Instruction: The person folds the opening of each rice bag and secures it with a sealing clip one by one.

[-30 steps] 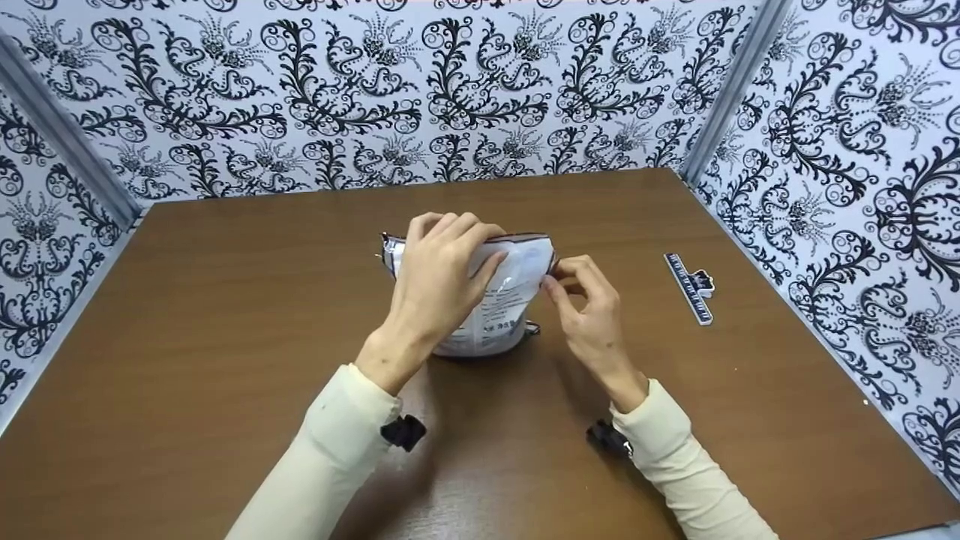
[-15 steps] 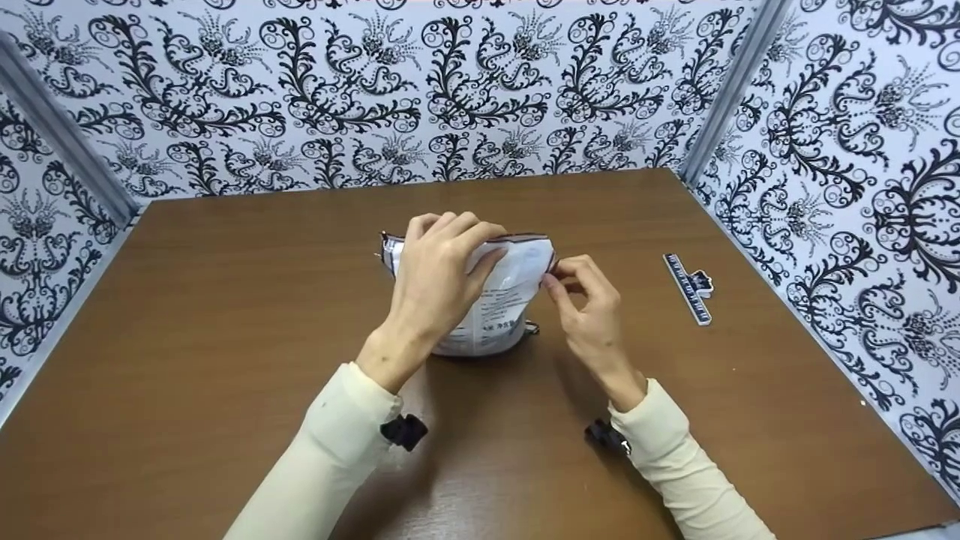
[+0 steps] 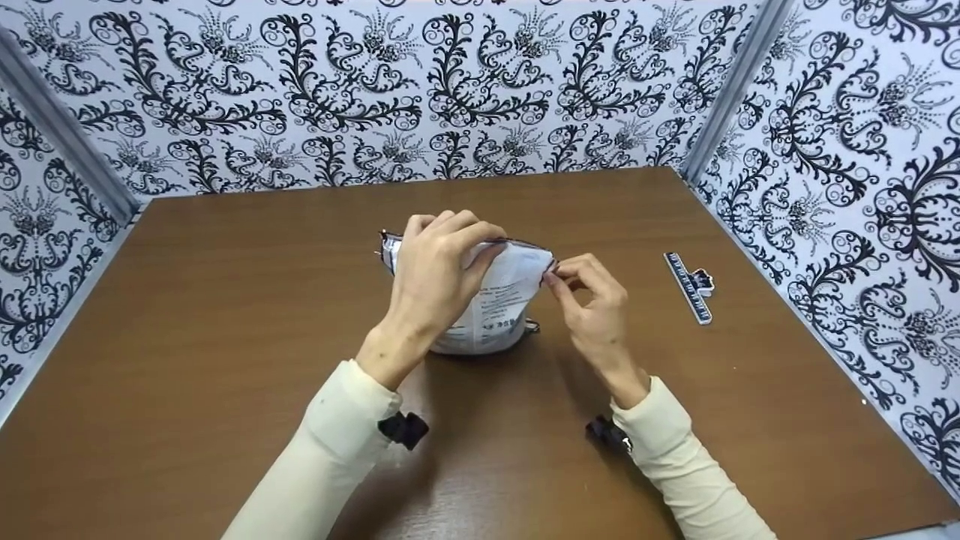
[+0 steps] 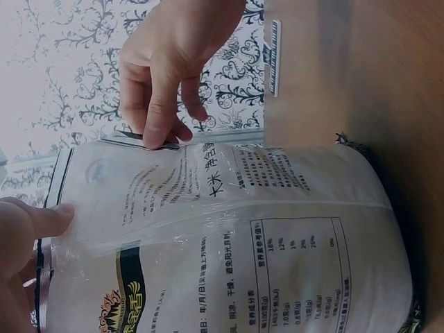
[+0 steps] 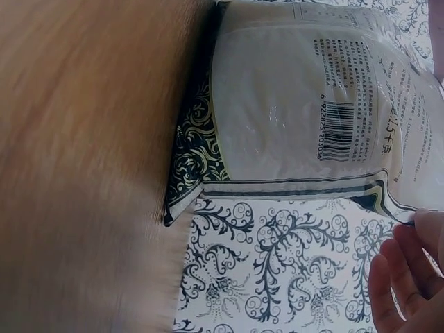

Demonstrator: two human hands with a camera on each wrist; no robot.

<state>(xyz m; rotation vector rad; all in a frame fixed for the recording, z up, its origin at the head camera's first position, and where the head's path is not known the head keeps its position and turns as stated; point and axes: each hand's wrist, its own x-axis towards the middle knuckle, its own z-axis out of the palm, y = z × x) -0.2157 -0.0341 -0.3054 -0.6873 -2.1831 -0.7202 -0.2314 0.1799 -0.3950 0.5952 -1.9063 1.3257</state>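
Note:
A white plastic bag of rice stands upright on the brown table, printed with text and dark edging. My left hand grips its top edge from above, thumb on the near face and fingers over the far side. With thumb and fingertips, my right hand pinches the bag's upper right side edge. That pinch on the rice bag shows in the left wrist view too, at my right hand. In the right wrist view, the bag shows a barcode and a patterned base, with my right hand at its edge.
A dark blue and white clip, long and flat with a small tab, lies at the right of the table. Patterned walls enclose the back and sides.
My right hand, pinching the bag's side edge, has shifted slightly right, and the bag's top right corner now slopes lower. My left hand stays about where it was.

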